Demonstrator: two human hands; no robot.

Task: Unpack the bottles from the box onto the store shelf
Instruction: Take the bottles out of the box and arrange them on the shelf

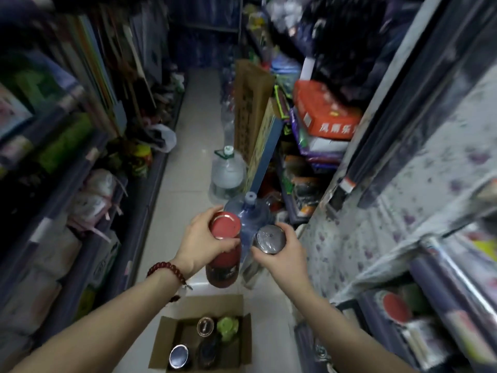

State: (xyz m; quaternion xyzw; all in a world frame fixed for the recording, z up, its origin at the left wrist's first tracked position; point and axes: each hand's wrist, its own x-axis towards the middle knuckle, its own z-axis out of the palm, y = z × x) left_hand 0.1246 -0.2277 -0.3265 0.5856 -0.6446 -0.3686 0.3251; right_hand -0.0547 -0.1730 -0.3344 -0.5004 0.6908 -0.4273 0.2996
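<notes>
Stuck in a cramped little shop aisle, basically.

I'm standing on a narrow strip of pale tiled floor (185, 168) with packed shelves (88, 146) on both sides, crammed with bagged and boxed goods like that orange carton with printed characters (326, 111). Big water jugs (228, 172) sit right on the floor, flattened cardboard (251, 103) leans against the racks, and an open box (204, 343) of bottles sits at my feet.

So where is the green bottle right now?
In the head view the green-topped bottle sits in the cardboard box on the floor, at its far right corner, beside a copper-lidded bottle, below both hands.
</notes>
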